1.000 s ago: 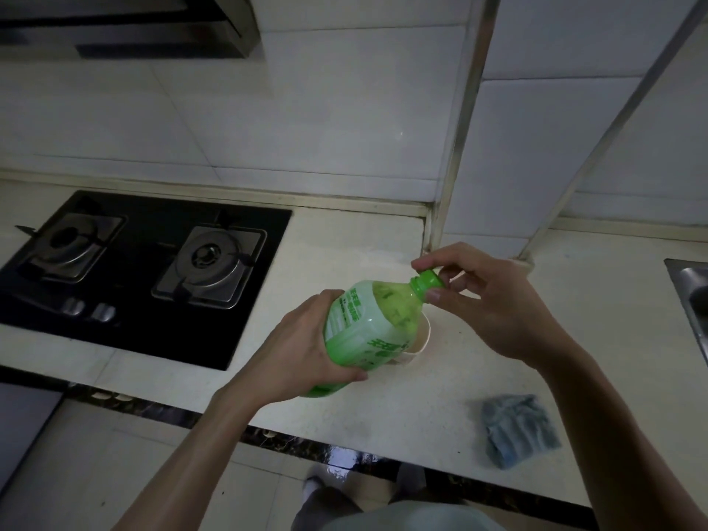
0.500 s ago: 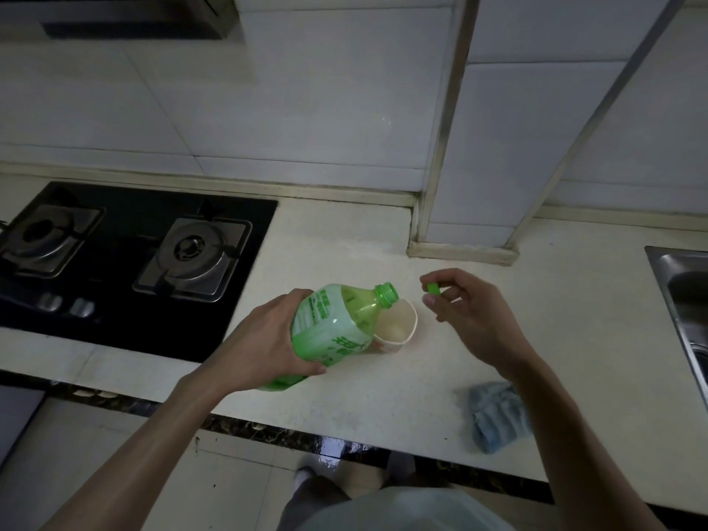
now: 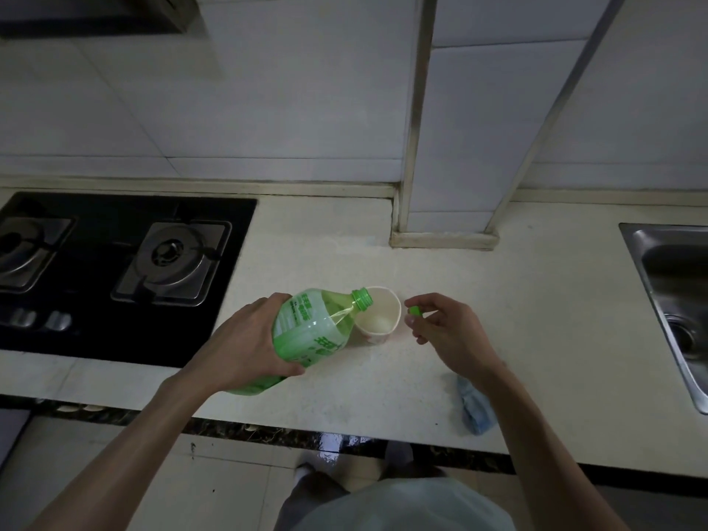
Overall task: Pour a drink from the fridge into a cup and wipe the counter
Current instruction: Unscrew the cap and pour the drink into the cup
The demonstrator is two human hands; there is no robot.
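My left hand grips a green drink bottle round its body and holds it tilted, its uncapped neck over the rim of a white paper cup standing on the cream counter. No stream of liquid is visible; the cup's inside looks pale. My right hand hovers just right of the cup and pinches the small green cap between thumb and fingertips. A blue cloth lies crumpled near the counter's front edge, partly hidden under my right forearm.
A black gas hob with two burners fills the counter's left side. A steel sink is set in at the right. A tiled column juts onto the counter behind the cup. The counter's front edge has dark trim.
The cap came off the bottle and now sits in my right hand, which drew away to the right. The bottle's open neck has tipped lower over the cup.
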